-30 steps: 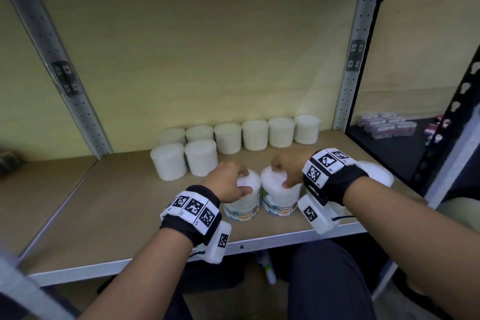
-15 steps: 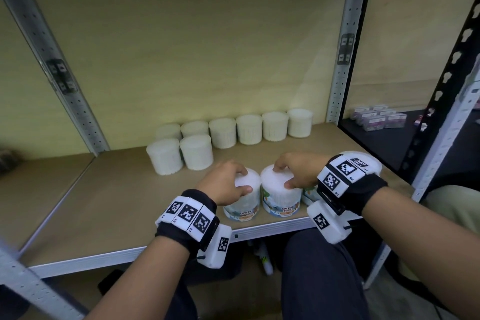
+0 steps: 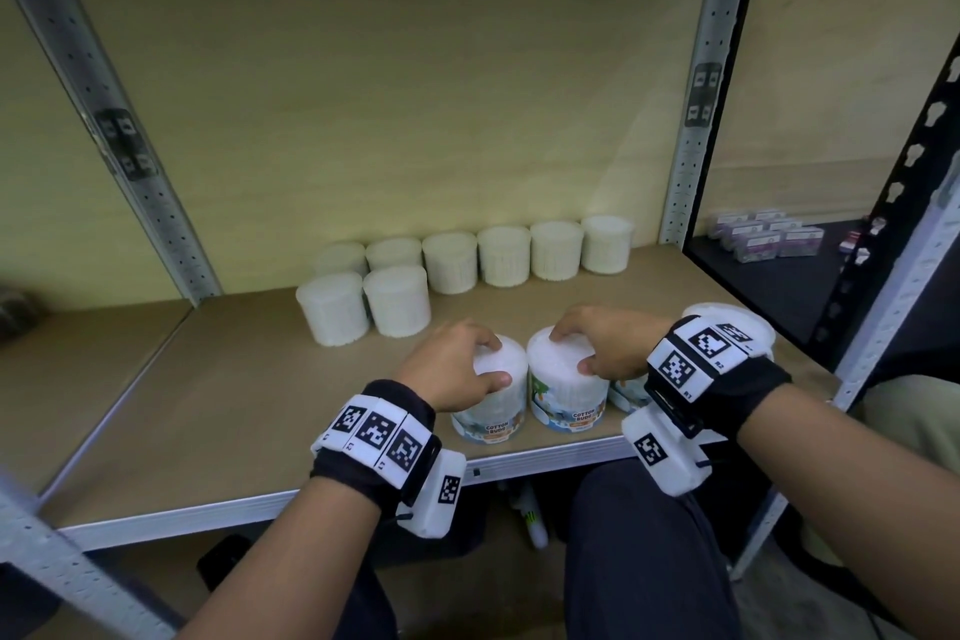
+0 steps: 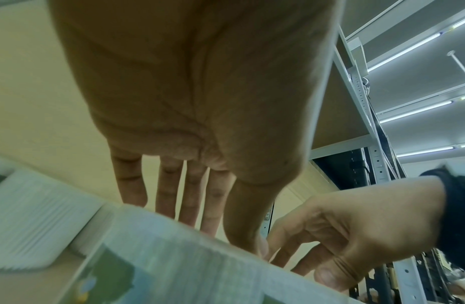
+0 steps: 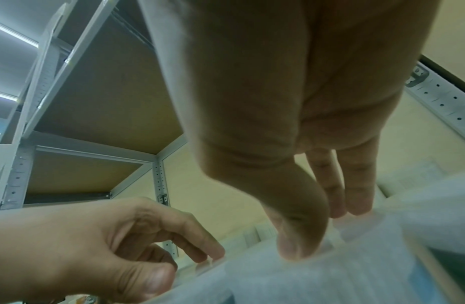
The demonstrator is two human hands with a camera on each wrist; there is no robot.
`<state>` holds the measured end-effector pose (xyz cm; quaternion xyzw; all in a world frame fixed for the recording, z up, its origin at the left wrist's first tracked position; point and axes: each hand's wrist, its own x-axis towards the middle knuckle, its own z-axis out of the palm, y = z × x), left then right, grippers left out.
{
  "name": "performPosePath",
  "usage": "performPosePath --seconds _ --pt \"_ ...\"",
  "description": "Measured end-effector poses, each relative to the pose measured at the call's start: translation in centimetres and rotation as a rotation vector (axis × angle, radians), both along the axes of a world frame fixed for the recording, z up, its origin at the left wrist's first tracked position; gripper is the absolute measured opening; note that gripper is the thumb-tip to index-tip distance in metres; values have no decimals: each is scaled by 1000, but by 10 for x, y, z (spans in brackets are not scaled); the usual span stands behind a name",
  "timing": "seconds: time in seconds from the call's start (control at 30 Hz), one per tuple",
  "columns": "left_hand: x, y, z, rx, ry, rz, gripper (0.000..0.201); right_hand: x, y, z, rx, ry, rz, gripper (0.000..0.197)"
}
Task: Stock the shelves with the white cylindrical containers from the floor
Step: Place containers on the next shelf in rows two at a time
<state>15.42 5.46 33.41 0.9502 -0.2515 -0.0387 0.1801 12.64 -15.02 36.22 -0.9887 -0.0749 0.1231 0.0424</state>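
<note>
Shelf (image 3: 218,411) already has eight tubs (image 3: 397,299) at back w/ two more at front edge, left hand (image 3: 449,366) gripping one tub (image 3: 493,392), right hand (image 3: 605,343) gripping its neighbour (image 3: 566,387); floor stock unseen.

The wooden shelf (image 3: 208,405) carried a back row of six white containers (image 3: 503,256) by the wall, with two more (image 3: 363,307) just in front at its left end. Near the front edge stood two labelled containers (image 3: 569,387) side by side, touching or nearly so, and seemingly another (image 3: 626,392) half-hidden at their right.
</note>
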Motion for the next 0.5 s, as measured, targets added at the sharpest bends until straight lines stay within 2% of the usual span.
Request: performPosePath --seconds 0.23,0.33,0.5 --pt "-2 2 -1 -28 7 -8 49 6 4 6 -25 59 -3 56" --pt "-2 5 2 -131 6 5 39 11 11 14 -37 57 12 51" --pt "11 26 14 -260 -63 89 34 25 36 26 110 -30 58 39"
